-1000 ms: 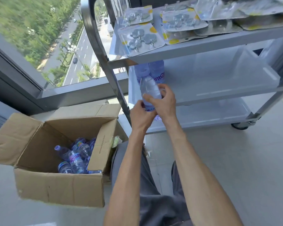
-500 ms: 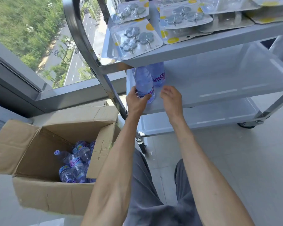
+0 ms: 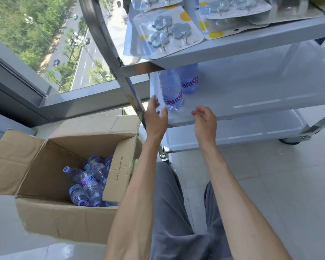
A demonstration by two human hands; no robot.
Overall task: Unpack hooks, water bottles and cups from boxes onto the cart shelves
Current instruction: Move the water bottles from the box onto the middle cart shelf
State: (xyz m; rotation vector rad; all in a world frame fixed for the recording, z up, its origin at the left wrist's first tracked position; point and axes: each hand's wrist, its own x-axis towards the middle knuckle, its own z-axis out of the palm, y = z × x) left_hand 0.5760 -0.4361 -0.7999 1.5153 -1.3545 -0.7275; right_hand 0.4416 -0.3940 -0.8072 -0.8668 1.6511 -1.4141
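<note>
2 water bottles (image 3: 172,91) are stood upright in the near corner of the middle shelf (image 3: 251,102), so that later bottles can be ranked beside them. The nearer bottle is just beyond the left hand (image 3: 156,119) fingertips; those fingers are spread and grip nothing. The right hand (image 3: 204,121) fingers are loosely curled and empty. More bottles lie in the box (image 3: 45,212), below the left forearm. Hook packs (image 3: 167,36) are laid on the top shelf, above both hands.

Glossy metal cart (image 3: 109,40), clear plastic bottles (image 3: 171,89), matt creased cardboard box (image 3: 51,218).
</note>
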